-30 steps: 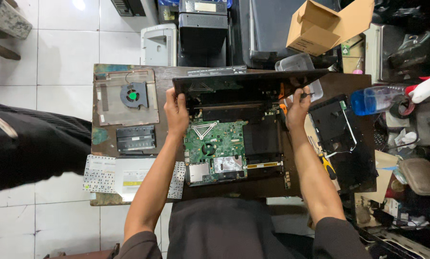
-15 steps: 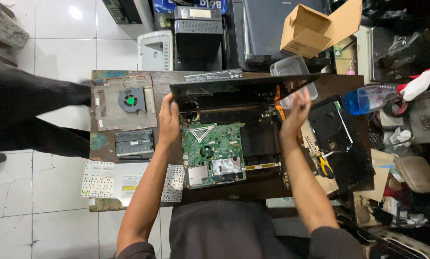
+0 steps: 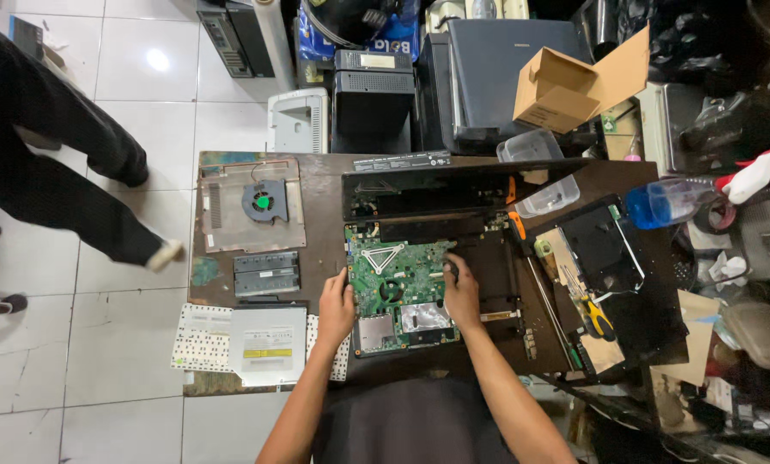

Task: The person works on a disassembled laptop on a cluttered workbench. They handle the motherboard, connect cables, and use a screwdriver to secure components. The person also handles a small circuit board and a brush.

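board: green motherboard (image 3: 399,292) sits in the open laptop base (image 3: 488,292) on the brown table (image 3: 320,193) | left hand (image 3: 336,307): fingers loosely curled on the board's left edge | right hand (image 3: 462,292): curled at its right edge, grip unclear | advice: we should lift evenly, both edges level.

A green rectangular laptop circuit board (image 3: 399,296) lies flat and exposed inside an opened black plastic laptop base (image 3: 453,283) on the table's near middle. A silver X-shaped bracket sits at its far part, metal shields at its near edge.
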